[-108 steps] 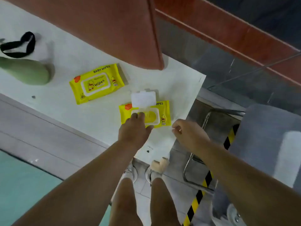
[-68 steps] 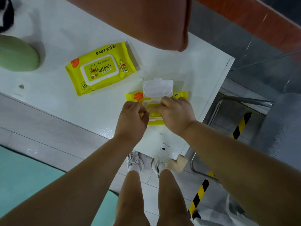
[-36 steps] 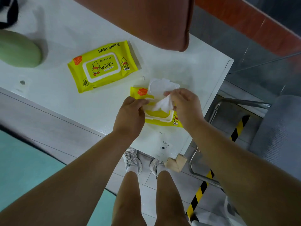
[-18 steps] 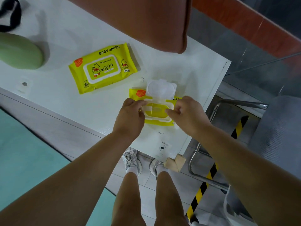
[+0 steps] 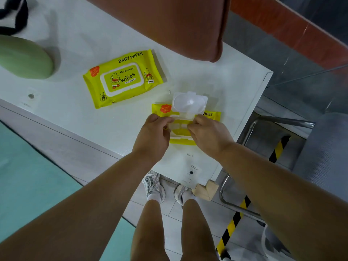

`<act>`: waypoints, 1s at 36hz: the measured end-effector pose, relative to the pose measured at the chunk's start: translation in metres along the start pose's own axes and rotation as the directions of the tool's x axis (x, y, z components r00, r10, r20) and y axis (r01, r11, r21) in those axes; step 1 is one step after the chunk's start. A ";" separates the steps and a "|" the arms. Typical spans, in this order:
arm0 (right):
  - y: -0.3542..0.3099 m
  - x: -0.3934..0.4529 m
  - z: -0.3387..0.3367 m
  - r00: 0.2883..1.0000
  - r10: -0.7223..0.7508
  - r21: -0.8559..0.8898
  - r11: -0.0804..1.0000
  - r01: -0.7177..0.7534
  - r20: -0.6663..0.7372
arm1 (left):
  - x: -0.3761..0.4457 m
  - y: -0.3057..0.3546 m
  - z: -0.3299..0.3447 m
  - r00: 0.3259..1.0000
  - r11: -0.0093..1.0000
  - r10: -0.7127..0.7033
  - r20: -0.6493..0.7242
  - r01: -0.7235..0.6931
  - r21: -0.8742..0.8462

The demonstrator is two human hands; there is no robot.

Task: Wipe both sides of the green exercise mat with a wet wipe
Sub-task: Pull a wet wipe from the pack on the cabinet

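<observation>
An open yellow wipes pack (image 5: pixel 212 114) lies near the table's right end, its white lid (image 5: pixel 189 103) flipped up. My left hand (image 5: pixel 152 135) holds the pack's left side, with fingertips curled at the opening. My right hand (image 5: pixel 209 135) pinches a white strip (image 5: pixel 178 126) lying across the opening; whether it is a wipe or a seal I cannot tell. A second, shut wipes pack (image 5: pixel 122 78) lies further left. A green rolled mat (image 5: pixel 24 57) rests at the table's far left, partly out of frame.
The white table (image 5: pixel 79 40) ends just right of the open pack. A brown padded panel (image 5: pixel 169 21) overhangs its back. A black strap (image 5: pixel 13 17) lies at top left. A teal surface (image 5: pixel 28 185) covers the floor on the left, and a metal-framed chair (image 5: pixel 263 129) stands on the right.
A second ago my right hand held a white wipe lifted out of the pack. That wipe is no longer raised, and both hands' fingertips have come together at the opening.
</observation>
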State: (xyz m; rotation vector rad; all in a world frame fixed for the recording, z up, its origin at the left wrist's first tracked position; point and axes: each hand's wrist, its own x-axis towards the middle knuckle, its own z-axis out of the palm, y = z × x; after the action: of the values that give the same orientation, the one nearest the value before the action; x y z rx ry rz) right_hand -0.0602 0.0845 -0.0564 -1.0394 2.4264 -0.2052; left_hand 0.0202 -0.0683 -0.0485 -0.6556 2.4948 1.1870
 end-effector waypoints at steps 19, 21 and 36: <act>-0.011 0.017 0.008 0.990 0.130 0.172 0.978 -0.119 -0.055 | 0.000 -0.002 0.001 1.000 1.000 0.012 -0.015 -0.012 0.011; -0.009 0.015 0.006 0.983 0.186 0.283 0.943 -0.176 -0.010 | 0.000 -0.002 0.001 1.000 1.000 0.009 -0.013 -0.009 0.009; -0.002 0.002 -0.017 0.845 0.454 0.802 0.371 -0.467 0.282 | -0.002 0.007 -0.002 1.000 1.000 0.000 0.000 0.000 0.010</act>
State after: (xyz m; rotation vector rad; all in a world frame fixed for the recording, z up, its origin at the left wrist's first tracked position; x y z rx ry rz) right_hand -0.0686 0.0813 -0.0418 0.1266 2.0182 -1.0657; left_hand 0.0181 -0.0652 -0.0413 -0.6532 2.4990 1.1740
